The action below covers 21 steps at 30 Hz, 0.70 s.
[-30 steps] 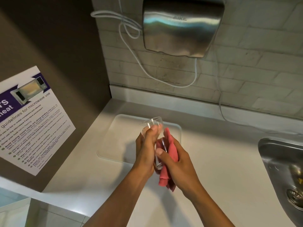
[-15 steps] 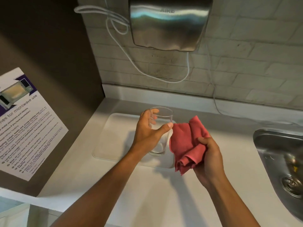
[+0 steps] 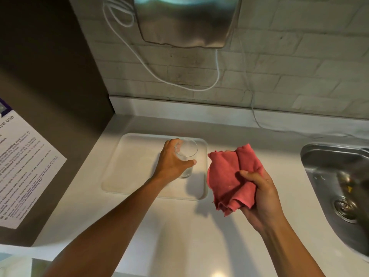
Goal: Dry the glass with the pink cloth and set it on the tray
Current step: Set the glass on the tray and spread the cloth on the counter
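Note:
A clear drinking glass (image 3: 187,156) stands upright on the right part of the pale tray (image 3: 131,166), its base touching the tray floor. My left hand (image 3: 171,160) wraps around the glass from the left, fingers behind it and thumb across its front. To the right, above the counter and just off the tray's right rim, my right hand (image 3: 259,194) grips the bunched pink cloth (image 3: 231,176). The cloth hangs apart from the glass.
A steel sink (image 3: 335,188) with a drain is set into the white counter (image 3: 179,232) at the right. A metal hand dryer (image 3: 187,21) and its white cable (image 3: 165,78) hang on the tiled wall behind. A printed notice (image 3: 22,172) is stuck on the brown panel at left.
The hands have parted: the cloth came off the glass and moved right with my right hand. My left hand lowered the glass down onto the tray.

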Tool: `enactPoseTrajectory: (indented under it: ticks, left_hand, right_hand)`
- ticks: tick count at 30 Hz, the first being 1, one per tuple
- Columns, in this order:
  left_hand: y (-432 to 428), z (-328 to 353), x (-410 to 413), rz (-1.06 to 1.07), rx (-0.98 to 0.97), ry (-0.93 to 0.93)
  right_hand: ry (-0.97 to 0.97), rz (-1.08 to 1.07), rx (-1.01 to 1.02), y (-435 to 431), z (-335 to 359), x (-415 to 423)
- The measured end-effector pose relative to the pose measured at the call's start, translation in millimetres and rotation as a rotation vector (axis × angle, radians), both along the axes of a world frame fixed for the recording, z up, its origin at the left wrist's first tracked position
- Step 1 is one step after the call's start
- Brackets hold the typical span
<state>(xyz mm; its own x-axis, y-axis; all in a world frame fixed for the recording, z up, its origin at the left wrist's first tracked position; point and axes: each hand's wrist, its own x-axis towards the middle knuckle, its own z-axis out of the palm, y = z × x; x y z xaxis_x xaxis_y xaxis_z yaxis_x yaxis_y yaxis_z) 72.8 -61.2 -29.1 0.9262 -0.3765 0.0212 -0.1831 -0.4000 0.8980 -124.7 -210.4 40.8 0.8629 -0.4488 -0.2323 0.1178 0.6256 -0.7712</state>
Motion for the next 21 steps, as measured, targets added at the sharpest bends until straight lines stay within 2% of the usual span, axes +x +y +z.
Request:
enactPoseTrajectory:
  ticks: [10, 16, 17, 19, 21]
  left_hand:
    - [2.9, -8.0, 2.1, 0.001, 0.011, 0.052]
    - [11.8, 8.9, -10.5, -0.016, 0.178, 0.059]
    - [16.1, 17.9, -16.8, 0.02, 0.159, 0.028]
    - [24.8, 41.9, -30.9, 0.051, -0.025, -0.009]
    - [32.1, 71.9, -44.8, -0.13, -0.188, 0.007]
  right_hand:
    - [0.021, 0.015, 0.051, 2.6, 0.9, 2.9]
    - [-0.032, 0.056, 0.048, 9.2, 6.0, 2.6]
    - [-0.037, 0.068, 0.04, 9.9, 6.8, 1.9]
    - [-0.047, 0.092, 0.017, 11.5, 8.5, 1.4]
    - [-0.063, 0.126, -0.02, 15.3, 12.6, 2.7]
